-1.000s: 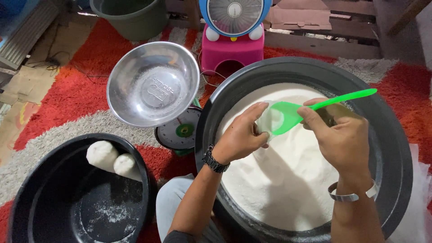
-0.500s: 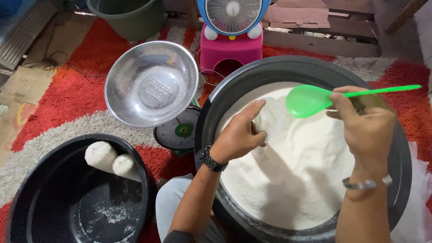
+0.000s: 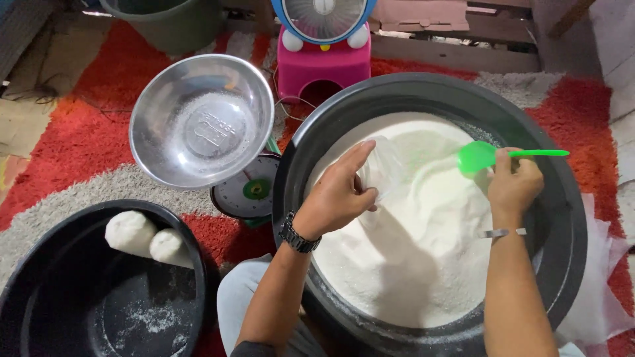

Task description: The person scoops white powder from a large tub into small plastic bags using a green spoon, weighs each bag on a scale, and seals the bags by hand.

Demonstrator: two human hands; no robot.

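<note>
A large black basin (image 3: 562,198) holds a mound of white powder (image 3: 423,264). My left hand (image 3: 337,195), with a dark wristwatch, holds a clear plastic bag (image 3: 383,165) open above the powder. To its right, my right hand (image 3: 512,185) grips a green plastic scoop (image 3: 483,156) by its handle, the scoop's bowl low over the powder near the bag's mouth.
A steel bowl (image 3: 202,122) sits on a small kitchen scale (image 3: 248,192) left of the basin. A second black basin (image 3: 86,311) at lower left holds two filled white bags (image 3: 149,239). A pink and blue fan (image 3: 324,39) stands behind, on a red and grey rug (image 3: 73,132). Clear plastic sheets (image 3: 605,277) lie at right.
My right hand has swung the green scoop from above the left hand out to the right and down toward the powder. The left hand now holds the clear bag open.
</note>
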